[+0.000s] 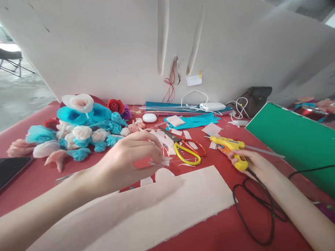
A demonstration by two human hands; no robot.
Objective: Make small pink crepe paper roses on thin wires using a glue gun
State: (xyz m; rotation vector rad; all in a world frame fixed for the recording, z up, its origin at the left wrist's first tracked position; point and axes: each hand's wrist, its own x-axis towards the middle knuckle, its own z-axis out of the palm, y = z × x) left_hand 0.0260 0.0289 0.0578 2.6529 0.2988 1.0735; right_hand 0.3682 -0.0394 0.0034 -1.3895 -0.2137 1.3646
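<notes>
My left hand [130,158] hovers over the red table [220,226] with its fingers pinched on a small pale pink paper piece [161,161]. My right hand [248,163] is wrapped round the handle of a yellow glue gun [230,145], whose nozzle points left and whose black cord [252,206] loops across the table. A long pale pink crepe paper strip [148,214] lies in front of both hands. Scissors with yellow and red handles [189,150] lie between the hands among paper scraps.
A pile of blue, white, pink and red paper flowers [82,128] fills the left. A green board [297,143] lies at the right. Blue paper sheets [195,121], a white oval case [149,117], chargers and a dark tablet [7,171] sit around. A white wall stands behind.
</notes>
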